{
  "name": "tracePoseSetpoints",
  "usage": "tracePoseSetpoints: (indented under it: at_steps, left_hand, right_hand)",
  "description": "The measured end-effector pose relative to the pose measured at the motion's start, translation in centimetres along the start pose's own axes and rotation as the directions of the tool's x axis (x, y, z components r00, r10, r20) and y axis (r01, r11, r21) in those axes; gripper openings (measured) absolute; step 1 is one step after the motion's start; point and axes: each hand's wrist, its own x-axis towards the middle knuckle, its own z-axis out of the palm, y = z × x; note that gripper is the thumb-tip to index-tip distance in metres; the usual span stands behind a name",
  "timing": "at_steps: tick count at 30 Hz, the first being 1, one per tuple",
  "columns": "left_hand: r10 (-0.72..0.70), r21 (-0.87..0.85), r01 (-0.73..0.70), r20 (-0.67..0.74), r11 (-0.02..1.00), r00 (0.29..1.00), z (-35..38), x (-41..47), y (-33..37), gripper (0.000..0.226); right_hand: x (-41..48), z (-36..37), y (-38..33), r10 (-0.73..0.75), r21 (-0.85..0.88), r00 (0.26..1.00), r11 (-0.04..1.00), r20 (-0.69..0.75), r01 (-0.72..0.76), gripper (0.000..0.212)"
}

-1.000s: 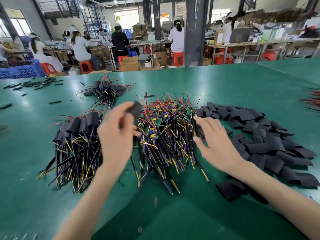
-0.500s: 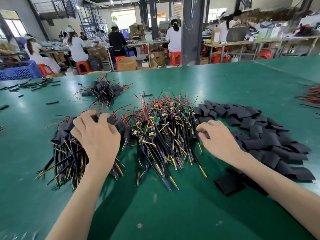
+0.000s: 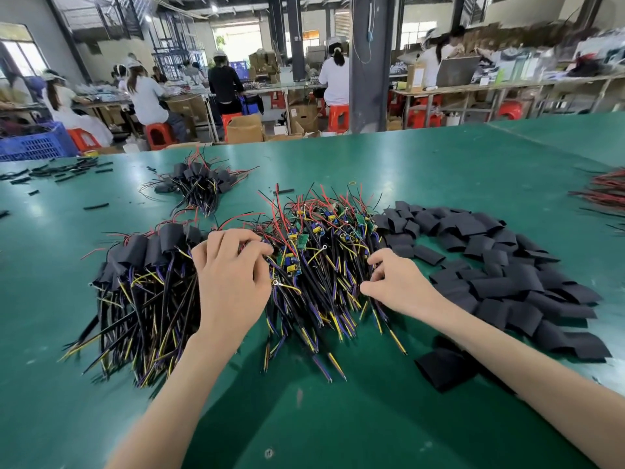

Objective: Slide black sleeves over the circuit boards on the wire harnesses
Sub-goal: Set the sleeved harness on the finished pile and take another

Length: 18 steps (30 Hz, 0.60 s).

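Harnesses still bare lie heaped mid-worktop, between sleeved ones left and loose sleeves right. Left hand has crossed from the sleeved pile to pinch one; right hand curls at their wires, grip unclear. Next cycle is likely starting.

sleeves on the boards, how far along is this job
Done: the sleeved pile at left and a smaller sleeved bundle behind it. In hand: left hand and right hand pick at the bare-board pile; no sleeve visible in either. Left: that whole pile, with loose sleeves waiting at right.
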Motion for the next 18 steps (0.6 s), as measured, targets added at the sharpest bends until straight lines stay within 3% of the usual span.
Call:
tracePoseSetpoints:
  at_steps: [8, 13, 16, 18]
  left_hand:
    - [-0.018, -0.058, 0.020, 0.039, 0.998, 0.999, -0.1, 0.0, 0.9, 0.023]
    - [-0.118, -0.116, 0.130, 0.105, 0.985, 0.987, 0.0, -0.1, 1.5, 0.022]
    - [-0.151, -0.229, 0.190, 0.176, 0.955, 0.973, 0.1, -0.2, 2.0, 0.023]
    - [-0.227, -0.386, 0.323, 0.275, 0.864, 0.934, -0.1, -0.4, 2.7, 0.022]
  right_hand:
    - [0.3, -0.4, -0.2, 0.019, -0.097, 0.999, 0.995, -0.034, -0.022, 0.031]
    - [0.3, -1.8, -0.1, 0.175, 0.339, 0.984, 0.927, -0.023, -0.157, 0.017]
    - [-0.1, -2.2, -0.7, 0.164, 0.662, 0.986, 0.741, -0.015, -0.113, 0.016]
    - [-0.7, -2.5, -1.2, 0.073, 0.765, 0.997, 0.641, 0.016, -0.060, 0.015]
